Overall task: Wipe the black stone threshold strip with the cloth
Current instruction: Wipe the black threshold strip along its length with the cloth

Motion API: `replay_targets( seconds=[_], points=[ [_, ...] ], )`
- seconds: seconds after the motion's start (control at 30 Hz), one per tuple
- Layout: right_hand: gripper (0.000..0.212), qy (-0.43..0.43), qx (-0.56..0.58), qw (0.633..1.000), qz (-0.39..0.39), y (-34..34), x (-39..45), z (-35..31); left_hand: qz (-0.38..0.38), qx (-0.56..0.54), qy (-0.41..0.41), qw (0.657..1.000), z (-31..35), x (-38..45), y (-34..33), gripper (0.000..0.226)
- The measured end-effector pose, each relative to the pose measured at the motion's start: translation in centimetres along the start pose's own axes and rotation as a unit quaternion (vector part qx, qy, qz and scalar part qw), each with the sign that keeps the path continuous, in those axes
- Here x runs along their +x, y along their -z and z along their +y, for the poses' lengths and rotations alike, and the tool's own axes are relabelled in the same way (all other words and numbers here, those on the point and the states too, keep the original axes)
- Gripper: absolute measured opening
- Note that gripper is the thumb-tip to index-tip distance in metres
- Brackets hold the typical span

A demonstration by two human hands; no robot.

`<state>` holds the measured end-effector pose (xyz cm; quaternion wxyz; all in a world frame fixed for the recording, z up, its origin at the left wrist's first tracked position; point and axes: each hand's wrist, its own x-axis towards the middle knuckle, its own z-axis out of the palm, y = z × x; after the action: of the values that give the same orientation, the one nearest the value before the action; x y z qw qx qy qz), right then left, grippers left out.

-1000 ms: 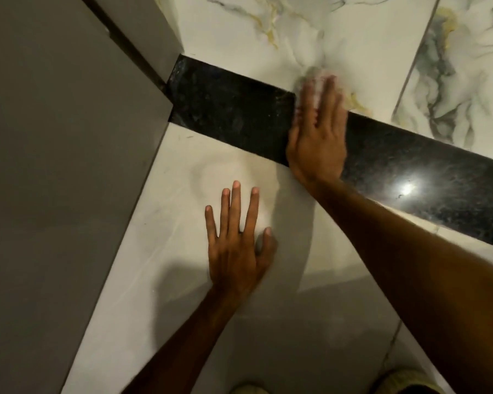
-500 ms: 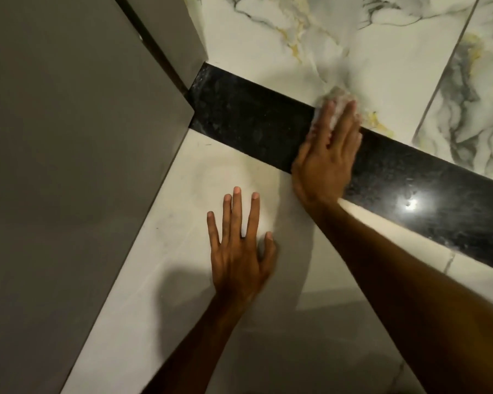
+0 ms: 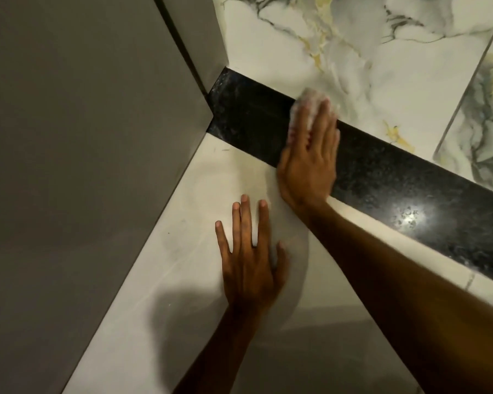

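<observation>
A: Where's the cloth?

B: White cloth (image 3: 310, 102) is under the right hand (image 3: 308, 163), on the black stone threshold strip (image 3: 382, 177). Only its far end shows past the fingertips, at the strip's far edge where it meets the veined marble tile (image 3: 339, 52). Blurred there.

A: Grip state, right?

B: Fingers straight and close together, palm down, flat on the cloth. Pressing it, not pinching it. Heel of the hand overlaps the near edge of the strip onto the plain white floor tile (image 3: 197, 265).

A: Left?

B: Left hand (image 3: 249, 257) is flat on the white floor tile, fingers spread apart, holding nothing. Near the right wrist, not touching it, clear of the strip.

A: Strip layout?

B: Runs diagonally from the grey wall panel (image 3: 83, 137) at upper left down to the right edge of view. Right hand sits toward the wall end. Bright light reflection on the strip, well right of the hand.
</observation>
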<state>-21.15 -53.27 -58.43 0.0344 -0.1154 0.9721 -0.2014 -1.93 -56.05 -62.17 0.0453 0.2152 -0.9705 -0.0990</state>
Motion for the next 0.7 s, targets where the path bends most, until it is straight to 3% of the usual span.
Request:
replay_targets(
  seconds=[0.1,0.2,0.27,0.37,0.5,0.6,0.7],
  points=[
    [0.070,0.127,0.000,0.989,-0.073,-1.8,2.3,-3.6,0.031,-0.022,0.013,0.999,0.0,-0.2,-0.6,0.072],
    [0.068,0.261,-0.020,0.954,-0.144,-1.1,-0.8,-2.1,0.032,-0.010,0.002,0.999,-0.2,-0.4,-0.4,0.071],
    [0.065,0.243,-0.020,0.961,-0.131,0.2,-2.8,0.9,-0.001,-0.013,-0.030,0.999,-0.2,-0.4,-0.1,0.069],
    [0.067,0.157,-0.037,0.983,-0.084,1.4,-1.3,3.5,-0.016,-0.020,-0.012,1.000,-0.2,0.0,-0.1,0.077],
    [0.072,0.097,-0.020,0.994,-0.052,-0.3,4.1,-0.7,0.013,-0.029,-0.003,0.999,-0.2,-0.2,-0.5,0.076],
    [0.075,0.175,-0.012,0.980,-0.096,-2.1,4.9,-4.5,0.009,-0.031,-0.001,0.999,-0.4,-0.1,-0.7,0.078],
    [0.071,0.279,-0.017,0.950,-0.140,-1.9,2.3,-3.8,0.027,-0.012,0.013,0.999,-0.1,-0.2,-0.6,0.077]
  ],
)
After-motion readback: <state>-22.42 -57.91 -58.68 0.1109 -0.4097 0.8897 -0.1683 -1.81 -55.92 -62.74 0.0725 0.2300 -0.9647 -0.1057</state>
